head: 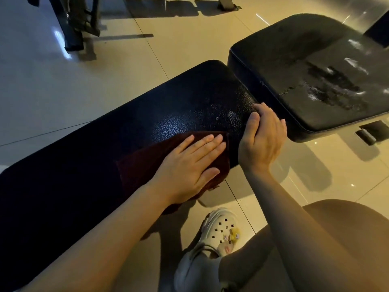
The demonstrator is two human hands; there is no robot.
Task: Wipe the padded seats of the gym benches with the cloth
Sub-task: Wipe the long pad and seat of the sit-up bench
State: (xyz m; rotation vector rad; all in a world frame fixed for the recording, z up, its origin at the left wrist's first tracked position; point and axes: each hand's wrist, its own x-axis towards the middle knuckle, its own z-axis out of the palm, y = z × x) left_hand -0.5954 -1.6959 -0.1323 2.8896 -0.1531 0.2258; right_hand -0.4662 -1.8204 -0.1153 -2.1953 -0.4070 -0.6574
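Tiled floor, cloth half under left hand

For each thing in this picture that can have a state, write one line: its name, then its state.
long pad: lying flat, cloth on it near its right end
cloth: folded, pressed flat on the long pad
left hand: fingers straight, pressing the cloth
right hand: fingers curled over the long pad's end edge
square pad: surface worn and cracked, nothing on it
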